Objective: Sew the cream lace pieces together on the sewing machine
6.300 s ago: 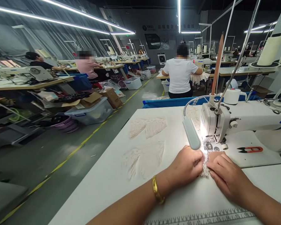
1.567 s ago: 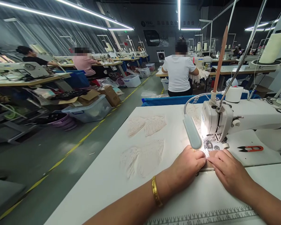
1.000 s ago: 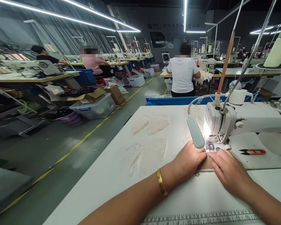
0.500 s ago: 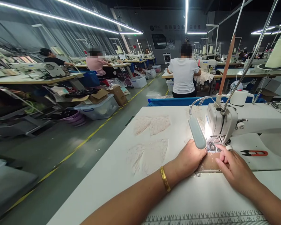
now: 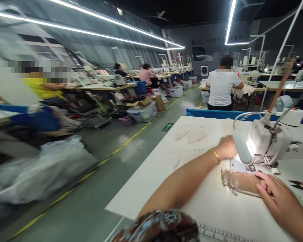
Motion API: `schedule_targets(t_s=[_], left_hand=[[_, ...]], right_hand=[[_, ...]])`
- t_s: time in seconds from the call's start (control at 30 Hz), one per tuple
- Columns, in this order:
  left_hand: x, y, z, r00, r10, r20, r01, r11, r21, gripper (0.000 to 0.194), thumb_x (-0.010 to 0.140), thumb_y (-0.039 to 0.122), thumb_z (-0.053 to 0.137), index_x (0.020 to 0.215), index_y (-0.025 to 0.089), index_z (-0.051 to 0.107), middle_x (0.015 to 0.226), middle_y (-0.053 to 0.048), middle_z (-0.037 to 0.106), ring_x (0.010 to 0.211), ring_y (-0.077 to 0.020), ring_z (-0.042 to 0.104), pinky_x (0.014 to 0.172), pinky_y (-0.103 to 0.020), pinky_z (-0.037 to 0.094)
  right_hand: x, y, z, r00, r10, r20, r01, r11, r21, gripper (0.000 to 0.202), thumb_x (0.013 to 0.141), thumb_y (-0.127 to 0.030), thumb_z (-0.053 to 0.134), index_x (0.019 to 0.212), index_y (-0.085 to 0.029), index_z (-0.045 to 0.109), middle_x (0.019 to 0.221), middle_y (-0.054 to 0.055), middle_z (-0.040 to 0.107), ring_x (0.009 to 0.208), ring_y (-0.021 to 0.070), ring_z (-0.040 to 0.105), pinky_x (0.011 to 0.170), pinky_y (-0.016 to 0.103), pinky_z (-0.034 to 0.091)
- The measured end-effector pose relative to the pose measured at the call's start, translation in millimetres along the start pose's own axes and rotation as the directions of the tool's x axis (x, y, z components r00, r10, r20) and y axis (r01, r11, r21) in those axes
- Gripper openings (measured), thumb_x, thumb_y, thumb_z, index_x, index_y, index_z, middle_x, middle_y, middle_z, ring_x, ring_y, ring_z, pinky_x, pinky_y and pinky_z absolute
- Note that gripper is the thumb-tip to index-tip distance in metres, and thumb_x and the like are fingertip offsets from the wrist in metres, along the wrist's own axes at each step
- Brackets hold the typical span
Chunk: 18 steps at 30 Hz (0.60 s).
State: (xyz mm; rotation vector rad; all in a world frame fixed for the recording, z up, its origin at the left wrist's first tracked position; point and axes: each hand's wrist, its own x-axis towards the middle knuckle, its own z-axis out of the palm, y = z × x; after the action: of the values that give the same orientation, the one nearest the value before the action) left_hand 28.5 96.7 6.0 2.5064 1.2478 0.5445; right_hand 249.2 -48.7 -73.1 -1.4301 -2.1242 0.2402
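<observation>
Looks along a workroom with a grey floor (image 5: 111,191) on the left, crossed by a yellow line (image 5: 135,136). Has a white table (image 5: 146,181) across the near right, a white sewing machine (image 5: 264,139) on its right side, and, beyond the far edge, a person in a white shirt (image 5: 222,89), back turned. Has a ruler (image 5: 217,231) along the near side, partly in view, and pale lace pieces (image 5: 197,134) flat on the far left of the table. Stretches the left hand (image 5: 226,148) toward the far side, partly behind the grey-green lamp (image 5: 241,148); cannot tell the state of that grip, with fingertips hidden. Rests the right hand (image 5: 275,191) on the right end of the brown pad (image 5: 242,181), thumb and forefinger apart, other fingers curled. Has that pad lying flat on the near side of the sewing machine, with orange-handled scissors (image 5: 301,185) farther right. Wears a gold bracelet (image 5: 215,157) on the left wrist.
</observation>
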Motion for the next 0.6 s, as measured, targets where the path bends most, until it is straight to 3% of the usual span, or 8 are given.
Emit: schedule_targets(t_s=[0.13,0.23,0.3,0.37,0.43,0.6], left_hand=[[-12.8,-15.1,-32.8,0.997,-0.080,-0.011,0.080,0.997,-0.015,0.024,0.095,0.023,0.059,0.115,0.024,0.072,0.131,-0.006,0.071,0.123,-0.0283,0.064,0.106,-0.040,0.049],[-52.8,-36.0,-77.1,0.979,-0.184,-0.089,0.182,0.983,-0.037,0.032,0.099,0.027,0.052,0.126,0.022,0.068,0.133,-0.005,0.070,0.114,-0.0205,0.067,0.099,-0.030,0.052],[-85.1,-49.9,-102.3,0.952,-0.279,-0.128,0.277,0.960,-0.027,0.031,0.098,0.027,0.048,0.118,0.020,0.070,0.119,-0.006,0.074,0.101,-0.0207,0.069,0.087,-0.031,0.054],[-114.8,-59.2,-114.2,0.924,-0.357,-0.134,0.359,0.933,-0.010,0.028,0.095,0.028,0.048,0.105,0.018,0.072,0.101,-0.006,0.075,0.088,-0.0214,0.068,0.074,-0.030,0.052],[-137.6,-61.1,-110.4,0.918,-0.387,-0.087,0.389,0.921,0.009,0.022,0.092,0.028,0.053,0.093,0.019,0.072,0.089,-0.003,0.074,0.079,-0.0198,0.066,0.066,-0.028,0.048],[-159.6,-46.4,-69.4,0.926,-0.376,-0.026,0.376,0.917,0.131,0.006,0.078,0.015,0.062,0.073,0.019,0.063,0.082,-0.005,0.067,0.078,-0.0220,0.062,0.065,-0.031,0.040]], right_hand=[[-7.6,34.5,16.7,0.998,-0.060,-0.002,0.060,0.998,-0.012,0.039,0.104,-0.049,0.047,0.135,-0.029,0.057,0.087,0.004,0.065,0.080,0.0241,0.067,0.070,0.036,0.058],[-12.0,44.2,27.9,0.995,-0.096,-0.014,0.095,0.995,-0.028,0.041,0.104,-0.048,0.047,0.139,-0.029,0.055,0.094,0.006,0.068,0.091,0.0269,0.069,0.080,0.039,0.057],[-13.0,43.3,32.1,0.990,-0.139,-0.026,0.138,0.989,-0.051,0.041,0.104,-0.047,0.049,0.140,-0.029,0.055,0.101,0.007,0.070,0.098,0.0286,0.069,0.084,0.041,0.057],[-12.1,40.4,33.8,0.985,-0.169,-0.039,0.166,0.984,-0.072,0.039,0.103,-0.045,0.051,0.140,-0.030,0.056,0.110,0.008,0.071,0.104,0.0296,0.069,0.088,0.043,0.056],[-10.2,37.9,33.4,0.984,-0.177,-0.039,0.173,0.982,-0.075,0.037,0.104,-0.044,0.050,0.137,-0.030,0.057,0.119,0.009,0.071,0.108,0.0297,0.069,0.091,0.043,0.055],[-7.5,36.0,28.0,0.986,-0.166,-0.007,0.165,0.984,-0.068,0.031,0.105,-0.045,0.047,0.128,-0.030,0.061,0.121,0.008,0.071,0.108,0.0288,0.068,0.092,0.044,0.054]])
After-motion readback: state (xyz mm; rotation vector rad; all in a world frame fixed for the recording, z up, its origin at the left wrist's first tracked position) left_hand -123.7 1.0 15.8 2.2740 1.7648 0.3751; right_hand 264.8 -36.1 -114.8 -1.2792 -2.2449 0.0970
